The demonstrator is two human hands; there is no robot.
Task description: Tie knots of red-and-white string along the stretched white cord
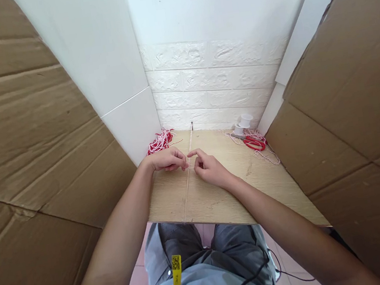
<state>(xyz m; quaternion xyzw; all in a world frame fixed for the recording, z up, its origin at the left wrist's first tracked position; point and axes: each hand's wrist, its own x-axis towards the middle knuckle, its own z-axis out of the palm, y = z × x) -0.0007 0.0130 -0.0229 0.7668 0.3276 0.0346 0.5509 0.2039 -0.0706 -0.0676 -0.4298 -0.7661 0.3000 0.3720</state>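
A thin pale string (pixel 186 193) runs from a small dark fixing (pixel 192 124) at the foot of the wall, across the wooden board, to its near edge. My left hand (pixel 170 159) is bent over the middle of this string, its thumb and fingertips pinched together on it. Just to the right is my right hand (pixel 209 167), with the index finger reaching left to the string and the other fingers curled in. Whatever thread those curled fingers may hold is too fine to make out.
Red and white yarn (pixel 161 142) lies heaped at the board's (pixel 227 203) back left. Red-handled scissors (pixel 255 143), pink-white string and white spools (pixel 245 120) sit at the back right. Cardboard walls (pixel 32 137) flank both sides; a white brick-pattern wall (pixel 203 85) stands behind.
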